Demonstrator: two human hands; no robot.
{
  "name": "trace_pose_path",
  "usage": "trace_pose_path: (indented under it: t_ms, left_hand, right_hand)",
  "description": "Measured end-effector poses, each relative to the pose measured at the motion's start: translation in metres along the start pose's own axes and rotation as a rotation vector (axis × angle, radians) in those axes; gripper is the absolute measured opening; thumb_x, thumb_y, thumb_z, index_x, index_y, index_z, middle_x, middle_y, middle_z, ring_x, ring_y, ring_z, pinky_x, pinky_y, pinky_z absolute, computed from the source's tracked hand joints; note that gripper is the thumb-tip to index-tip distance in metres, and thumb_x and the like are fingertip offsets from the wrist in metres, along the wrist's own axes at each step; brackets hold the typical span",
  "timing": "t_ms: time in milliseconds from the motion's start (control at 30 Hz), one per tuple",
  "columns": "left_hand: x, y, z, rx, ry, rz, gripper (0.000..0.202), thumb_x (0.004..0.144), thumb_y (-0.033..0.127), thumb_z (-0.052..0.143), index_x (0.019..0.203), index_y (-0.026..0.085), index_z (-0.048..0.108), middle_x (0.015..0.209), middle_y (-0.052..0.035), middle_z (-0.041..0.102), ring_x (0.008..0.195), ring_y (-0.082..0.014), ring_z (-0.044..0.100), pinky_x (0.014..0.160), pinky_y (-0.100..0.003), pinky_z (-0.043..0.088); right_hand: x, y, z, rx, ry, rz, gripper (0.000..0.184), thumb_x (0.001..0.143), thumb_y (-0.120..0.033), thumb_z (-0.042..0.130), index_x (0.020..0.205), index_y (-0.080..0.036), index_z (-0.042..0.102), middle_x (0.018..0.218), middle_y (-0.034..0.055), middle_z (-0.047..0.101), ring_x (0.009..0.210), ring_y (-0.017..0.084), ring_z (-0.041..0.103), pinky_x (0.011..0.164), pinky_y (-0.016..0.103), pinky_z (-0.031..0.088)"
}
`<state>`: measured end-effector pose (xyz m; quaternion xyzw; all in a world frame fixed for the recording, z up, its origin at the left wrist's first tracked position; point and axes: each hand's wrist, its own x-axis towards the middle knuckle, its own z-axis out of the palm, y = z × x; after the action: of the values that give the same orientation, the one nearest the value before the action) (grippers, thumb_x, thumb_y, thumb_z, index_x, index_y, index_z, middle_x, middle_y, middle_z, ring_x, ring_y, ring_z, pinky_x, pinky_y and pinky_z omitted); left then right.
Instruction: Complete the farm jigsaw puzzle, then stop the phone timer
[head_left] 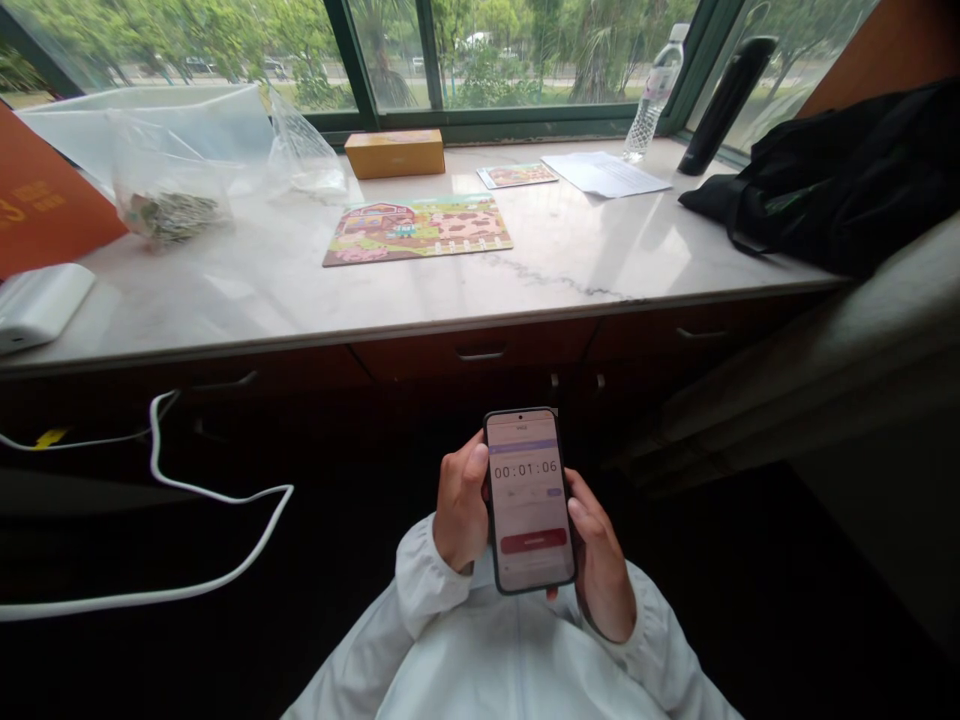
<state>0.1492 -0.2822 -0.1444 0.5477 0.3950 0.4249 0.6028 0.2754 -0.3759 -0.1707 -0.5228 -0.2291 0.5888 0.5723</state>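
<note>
On my feed the left hand (459, 503) and right hand (600, 560) both curl closed around a black-cased smartphone (529, 500), held upright between them, its timer screen reading 00:01:06. Out past them hangs a white cable (154, 440), and beyond that the white marble surface (247, 295) carries a farm-picture puzzle board (418, 230), a clear plastic bag (169, 190) of grey-green pieces, a yellow box (394, 153) and a black fabric bag (832, 180)

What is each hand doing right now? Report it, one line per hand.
Left hand: closed, holding the smartphone by its edge.
Right hand: closed, holding the same phone by its other edge.
</note>
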Motion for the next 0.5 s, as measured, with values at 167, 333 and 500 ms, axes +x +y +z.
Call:
trace_pose_path:
  t_ms: [167, 333, 500]
  left_hand:
    - [0.003, -0.002, 0.001, -0.032, -0.013, -0.004, 0.048, 0.098, 0.05, 0.03, 0.1, 0.018, 0.065, 0.095, -0.0081, 0.069, 0.079, -0.0211, 0.064, 0.062, -0.03, 0.046]
    - [0.004, -0.005, 0.002, -0.059, -0.002, -0.024, 0.048, 0.097, 0.052, 0.032, 0.101, 0.018, 0.065, 0.092, -0.0088, 0.069, 0.082, -0.0227, 0.064, 0.061, -0.03, 0.048]
    - [0.004, -0.005, 0.002, -0.068, 0.003, -0.029, 0.046, 0.097, 0.051, 0.033, 0.099, 0.018, 0.065, 0.094, -0.0084, 0.069, 0.081, -0.0216, 0.064, 0.062, -0.03, 0.048]
  right_hand:
    - [0.001, -0.003, 0.005, 0.026, 0.024, 0.077, 0.075, 0.084, -0.062, 0.052, 0.144, -0.023, 0.033, 0.096, 0.0085, 0.068, 0.049, 0.017, 0.06, 0.028, 0.026, 0.045]
    - [0.0, -0.011, 0.008, 0.0, -0.013, 0.06, 0.067, 0.087, -0.06, 0.051, 0.141, -0.024, 0.038, 0.094, 0.0074, 0.068, 0.051, 0.016, 0.06, 0.029, 0.023, 0.043]
    - [0.0, -0.005, 0.002, -0.02, -0.034, 0.02, 0.066, 0.089, -0.058, 0.049, 0.144, -0.024, 0.035, 0.094, 0.0073, 0.067, 0.049, 0.016, 0.059, 0.03, 0.025, 0.044]
